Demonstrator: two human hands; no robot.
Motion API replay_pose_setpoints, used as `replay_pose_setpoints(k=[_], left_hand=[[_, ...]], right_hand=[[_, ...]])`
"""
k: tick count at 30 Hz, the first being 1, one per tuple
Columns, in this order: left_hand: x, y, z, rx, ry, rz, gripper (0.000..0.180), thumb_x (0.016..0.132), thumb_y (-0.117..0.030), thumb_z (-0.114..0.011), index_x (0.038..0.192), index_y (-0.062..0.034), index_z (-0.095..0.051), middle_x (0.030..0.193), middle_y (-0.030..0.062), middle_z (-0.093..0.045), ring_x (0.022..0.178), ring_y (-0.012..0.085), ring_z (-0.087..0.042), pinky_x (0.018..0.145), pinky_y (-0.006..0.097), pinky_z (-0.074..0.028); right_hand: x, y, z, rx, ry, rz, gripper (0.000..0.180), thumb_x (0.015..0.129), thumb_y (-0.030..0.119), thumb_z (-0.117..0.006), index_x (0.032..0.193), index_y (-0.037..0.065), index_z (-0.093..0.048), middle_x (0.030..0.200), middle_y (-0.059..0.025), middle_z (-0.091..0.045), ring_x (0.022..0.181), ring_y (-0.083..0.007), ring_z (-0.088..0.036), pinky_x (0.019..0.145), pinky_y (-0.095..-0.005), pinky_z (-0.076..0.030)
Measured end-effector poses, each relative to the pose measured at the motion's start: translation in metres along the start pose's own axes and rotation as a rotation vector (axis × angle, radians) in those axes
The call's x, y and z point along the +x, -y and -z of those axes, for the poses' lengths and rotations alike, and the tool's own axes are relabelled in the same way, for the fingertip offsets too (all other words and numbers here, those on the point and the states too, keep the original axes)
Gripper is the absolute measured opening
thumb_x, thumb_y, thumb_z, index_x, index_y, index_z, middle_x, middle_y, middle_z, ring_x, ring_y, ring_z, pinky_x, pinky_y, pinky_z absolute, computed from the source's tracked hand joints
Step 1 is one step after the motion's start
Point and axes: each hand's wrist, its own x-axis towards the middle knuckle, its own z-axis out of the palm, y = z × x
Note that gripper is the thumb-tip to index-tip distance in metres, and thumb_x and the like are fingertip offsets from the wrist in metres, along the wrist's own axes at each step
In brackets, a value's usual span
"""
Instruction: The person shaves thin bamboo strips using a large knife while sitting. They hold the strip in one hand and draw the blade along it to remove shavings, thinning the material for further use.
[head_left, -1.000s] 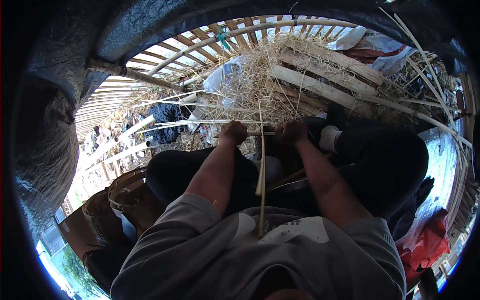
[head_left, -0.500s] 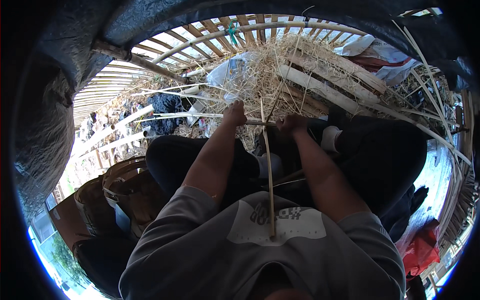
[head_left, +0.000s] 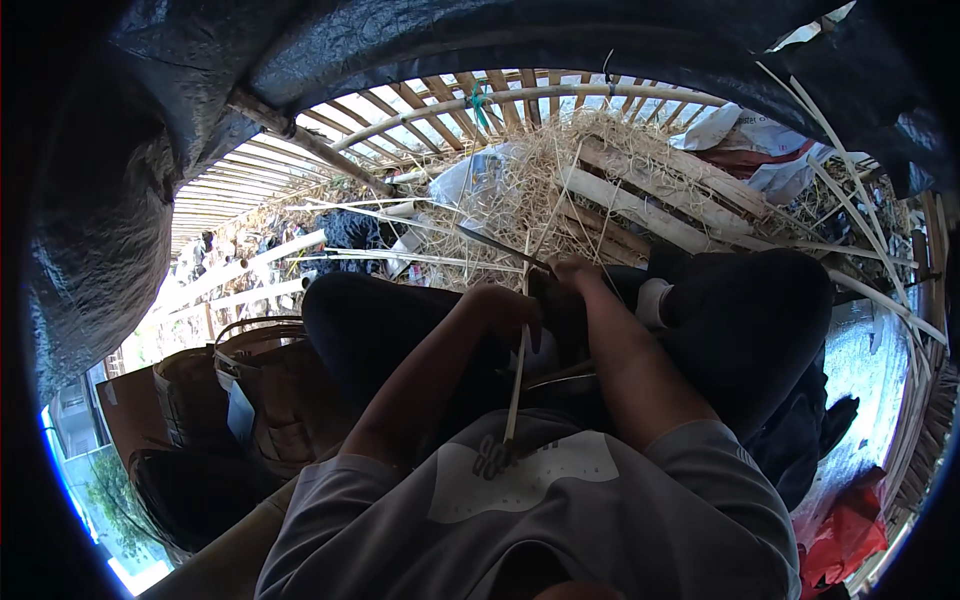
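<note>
My right hand (head_left: 573, 272) is closed round the grip of a long thin knife (head_left: 500, 246), whose dark blade points up and to the left over the straw. A narrow pale bamboo strip (head_left: 518, 385) runs from just past the knife down toward my shirt front. Closer to my body, my left hand (head_left: 508, 305) is closed on that strip, its fingers partly hidden in shadow. The strip crosses beside the knife near my right hand; whether the blade touches it I cannot tell.
Straw-like shavings (head_left: 560, 150) and split bamboo lengths (head_left: 640, 210) lie beyond my crossed legs. Woven baskets (head_left: 270, 400) stand at my left. Bamboo poles (head_left: 285, 250) extend at far left, with a slatted bamboo fence (head_left: 400, 110) behind. A red plastic bag (head_left: 845, 530) lies at lower right.
My left hand has left the knife's far end and come back toward my body onto the bamboo strip. The knife has turned, its tip now farther up. My view has shifted slightly.
</note>
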Motion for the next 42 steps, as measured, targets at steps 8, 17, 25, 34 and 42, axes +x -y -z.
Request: replay_pose_setpoints(k=[8, 17, 25, 34, 42], left_hand=[[-0.094, -0.043, 0.062, 0.11, -0.971, 0.002, 0.011, 0.095, -0.012, -0.06, 0.103, -0.0055, -0.064, 0.099, 0.0049, -0.071, 0.098, 0.0167, -0.066, 0.088, 0.031, -0.051], [-0.2, -0.11, 0.067, -0.372, -1.872, -0.488, 0.028, 0.095, -0.016, -0.063, 0.112, 0.0052, -0.055, 0.099, 0.0166, -0.07, 0.092, 0.0226, -0.07, 0.078, 0.031, -0.058], [-0.238, -0.162, 0.026, -0.393, -1.886, -0.69, 0.023, 0.101, -0.023, -0.056, 0.107, -0.0007, -0.054, 0.099, 0.0166, -0.07, 0.093, 0.0282, -0.072, 0.08, 0.035, -0.06], [-0.23, -0.157, 0.023, -0.519, -1.974, -0.753, 0.021, 0.101, -0.023, -0.055, 0.107, -0.0028, -0.053, 0.092, 0.0145, -0.067, 0.087, 0.0313, -0.072, 0.077, 0.039, -0.063], [-0.221, -0.145, 0.025, -0.611, -2.039, -0.824, 0.024, 0.102, -0.026, -0.054, 0.109, -0.0029, -0.054, 0.093, 0.0128, -0.068, 0.09, 0.0293, -0.072, 0.081, 0.039, -0.061]], right_hand=[[-0.049, 0.085, 0.1, 0.321, -0.185, -0.065, 0.086, 0.086, 0.083, -0.032, 0.07, 0.003, -0.061, 0.063, -0.0081, -0.061, 0.05, -0.0181, -0.058, 0.05, -0.037, -0.046], [-0.227, 0.168, 0.27, 0.401, -0.264, 0.455, 0.035, 0.079, 0.032, -0.079, 0.072, 0.003, -0.059, 0.056, -0.0022, -0.051, 0.041, -0.0122, -0.046, 0.041, -0.0295, -0.037], [-0.279, 0.15, 0.233, 0.475, -0.201, 0.485, 0.033, 0.077, 0.021, -0.083, 0.082, 0.0, -0.058, 0.063, -0.0056, -0.061, 0.042, -0.0099, -0.054, 0.036, -0.0242, -0.039], [-0.245, 0.171, 0.175, 0.153, -0.173, 0.449, 0.048, 0.076, 0.027, -0.086, 0.098, -0.006, -0.06, 0.071, -0.0098, -0.064, 0.047, -0.0135, -0.059, 0.045, -0.0287, -0.048], [-0.212, 0.174, 0.17, -0.105, -0.319, 0.47, 0.051, 0.074, 0.03, -0.084, 0.091, -0.012, -0.061, 0.084, -0.0213, -0.07, 0.06, -0.0249, -0.068, 0.064, -0.0385, -0.055]])
